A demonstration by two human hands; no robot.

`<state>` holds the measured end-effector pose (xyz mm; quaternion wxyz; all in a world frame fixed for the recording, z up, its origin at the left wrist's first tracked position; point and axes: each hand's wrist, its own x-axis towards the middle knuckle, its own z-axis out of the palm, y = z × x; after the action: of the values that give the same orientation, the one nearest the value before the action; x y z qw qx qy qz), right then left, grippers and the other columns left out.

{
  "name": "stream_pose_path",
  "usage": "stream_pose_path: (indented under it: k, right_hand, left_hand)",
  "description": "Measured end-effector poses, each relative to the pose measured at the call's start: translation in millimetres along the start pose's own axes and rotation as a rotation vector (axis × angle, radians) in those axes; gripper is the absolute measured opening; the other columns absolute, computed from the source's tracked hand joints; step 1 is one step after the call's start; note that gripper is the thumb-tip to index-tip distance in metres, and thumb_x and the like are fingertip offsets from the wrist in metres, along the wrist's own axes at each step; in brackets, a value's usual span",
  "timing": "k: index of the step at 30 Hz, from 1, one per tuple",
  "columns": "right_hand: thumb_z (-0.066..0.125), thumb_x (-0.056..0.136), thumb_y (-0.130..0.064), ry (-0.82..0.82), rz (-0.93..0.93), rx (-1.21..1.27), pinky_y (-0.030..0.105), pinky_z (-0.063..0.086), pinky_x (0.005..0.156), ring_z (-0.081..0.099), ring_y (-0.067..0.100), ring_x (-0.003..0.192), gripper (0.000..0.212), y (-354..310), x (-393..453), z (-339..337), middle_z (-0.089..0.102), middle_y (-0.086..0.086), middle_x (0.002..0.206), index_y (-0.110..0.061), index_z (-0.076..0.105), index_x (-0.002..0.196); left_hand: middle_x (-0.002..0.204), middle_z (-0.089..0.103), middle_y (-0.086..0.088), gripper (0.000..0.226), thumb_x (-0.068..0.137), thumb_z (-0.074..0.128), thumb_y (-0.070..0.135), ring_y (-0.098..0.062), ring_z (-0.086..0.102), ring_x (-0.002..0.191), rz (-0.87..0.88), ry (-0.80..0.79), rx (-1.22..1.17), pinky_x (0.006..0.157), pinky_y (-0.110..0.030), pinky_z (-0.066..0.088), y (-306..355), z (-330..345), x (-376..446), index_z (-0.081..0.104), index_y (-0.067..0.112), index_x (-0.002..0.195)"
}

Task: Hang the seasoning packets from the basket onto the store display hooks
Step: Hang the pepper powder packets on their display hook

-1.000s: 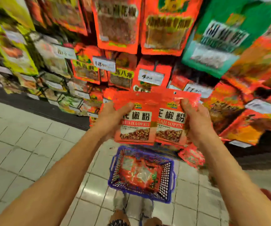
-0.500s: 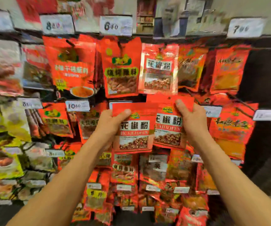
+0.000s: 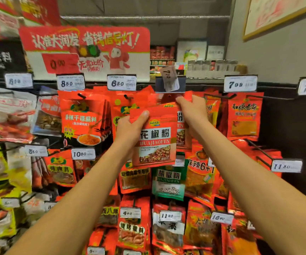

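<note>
1. The packet [image 3: 155, 137] is glossy red plastic film.
2. The price tags [image 3: 121, 83] are white paper in clear plastic holders.
3. The hooks [image 3: 253, 145] are dark metal wire.
4. The sign [image 3: 86, 52] looks like matt card.

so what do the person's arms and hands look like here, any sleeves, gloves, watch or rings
Both forearms are bare right down to the bottom edge of the picture, with no sleeve in view. The left hand and the right hand wear no gloves. No watch, bracelet or ring shows on either wrist or on the fingers that can be seen. The nails look short and unpainted.
</note>
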<state>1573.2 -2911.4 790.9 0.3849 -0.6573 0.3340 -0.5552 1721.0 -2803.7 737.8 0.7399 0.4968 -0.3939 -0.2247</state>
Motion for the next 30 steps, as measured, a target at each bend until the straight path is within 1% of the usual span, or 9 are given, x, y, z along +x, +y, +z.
stream_pose_path:
  k: [2, 7, 12, 15, 19, 23, 26, 28, 30]
  right_hand:
    - [0.066, 0.08, -0.04, 0.037, 0.02, -0.021, 0.055, 0.059, 0.08, 0.073, 0.033, 0.079, 0.022, -0.8, 5.0, 2.1, 0.075, 0.004, 0.074, -0.031, 0.069, 0.06]
    - [0.063, 0.078, -0.043, 0.045, 0.045, -0.02, 0.054, 0.06, 0.08, 0.074, 0.029, 0.077, 0.017, 0.8, 7.8, 5.7, 0.075, 0.001, 0.072, -0.048, 0.068, 0.062]
    - [0.063, 0.089, -0.037, 0.091, 0.048, -0.113, 0.049, 0.06, 0.077, 0.073, 0.029, 0.078, 0.034, 9.5, 18.8, 12.0, 0.074, 0.003, 0.073, -0.022, 0.063, 0.058]
    - [0.063, 0.096, -0.042, 0.1, 0.07, -0.212, 0.042, 0.055, 0.079, 0.069, 0.03, 0.087, 0.035, 13.3, 30.8, 18.5, 0.071, 0.003, 0.083, -0.02, 0.062, 0.069]
    - [0.062, 0.096, -0.049, 0.058, 0.131, -0.26, 0.038, 0.047, 0.076, 0.067, 0.033, 0.094, 0.041, 17.6, 43.0, 16.9, 0.067, 0.005, 0.084, -0.018, 0.057, 0.07]
    - [0.054, 0.096, -0.052, 0.155, 0.031, -0.382, 0.037, 0.043, 0.081, 0.059, 0.023, 0.1, 0.03, 27.4, 38.6, 2.1, 0.062, -0.003, 0.097, -0.022, 0.057, 0.095]
    - [0.057, 0.096, -0.038, 0.253, -0.06, -0.232, 0.034, 0.045, 0.077, 0.061, 0.013, 0.088, 0.013, 31.6, 28.4, -12.0, 0.062, -0.014, 0.087, -0.027, 0.062, 0.092]
    - [0.057, 0.095, -0.028, 0.186, -0.068, -0.019, 0.031, 0.051, 0.066, 0.061, 0.007, 0.073, 0.01, 28.6, 22.4, -16.9, 0.065, -0.013, 0.08, -0.026, 0.065, 0.089]
    - [0.056, 0.089, -0.021, 0.059, -0.034, 0.185, 0.025, 0.047, 0.048, 0.06, 0.008, 0.062, 0.014, 20.3, 17.1, -17.5, 0.066, -0.007, 0.073, -0.026, 0.067, 0.082]
  left_hand:
    - [0.089, 0.08, -0.003, 0.021, 0.092, 0.072, 0.034, -0.021, 0.077, 0.08, 0.001, 0.002, -0.005, 0.069, -0.035, 0.059, 5.0, 1.6, 3.2, 0.072, 0.015, 0.101]
    - [0.094, 0.079, -0.006, 0.03, 0.092, 0.071, 0.036, -0.023, 0.077, 0.084, 0.014, 0.009, 0.008, 0.074, -0.039, 0.061, 9.6, 0.6, 7.0, 0.071, 0.011, 0.11]
    - [0.094, 0.079, -0.008, 0.029, 0.092, 0.071, 0.037, -0.027, 0.077, 0.086, 0.007, 0.002, 0.009, 0.079, -0.044, 0.061, 9.6, 0.2, 9.2, 0.07, 0.013, 0.107]
    - [0.089, 0.08, -0.004, 0.024, 0.092, 0.071, 0.037, -0.023, 0.077, 0.081, -0.005, -0.004, 0.008, 0.071, -0.039, 0.062, 11.6, 1.2, 13.3, 0.07, 0.016, 0.102]
    - [0.079, 0.079, 0.003, 0.015, 0.093, 0.07, 0.036, -0.014, 0.076, 0.07, -0.028, -0.022, 0.007, 0.054, -0.025, 0.056, 11.8, 9.2, 18.0, 0.071, 0.021, 0.092]
    - [0.078, 0.079, 0.004, 0.019, 0.092, 0.07, 0.039, -0.012, 0.076, 0.068, -0.017, -0.042, -0.022, 0.049, -0.02, 0.054, 11.4, 17.4, 24.4, 0.071, 0.02, 0.096]
    - [0.08, 0.079, 0.002, 0.022, 0.092, 0.07, 0.041, -0.014, 0.076, 0.07, -0.022, -0.072, -0.035, 0.051, -0.022, 0.056, 11.1, 26.6, 29.9, 0.07, 0.019, 0.099]
    - [0.077, 0.079, 0.003, 0.022, 0.092, 0.071, 0.041, -0.014, 0.076, 0.069, -0.026, -0.071, -0.019, 0.05, -0.023, 0.056, 11.6, 34.1, 35.0, 0.068, 0.02, 0.095]
    - [0.074, 0.078, 0.003, 0.02, 0.091, 0.071, 0.04, -0.014, 0.076, 0.066, -0.038, -0.065, -0.005, 0.05, -0.024, 0.056, 12.9, 41.9, 40.7, 0.067, 0.021, 0.091]
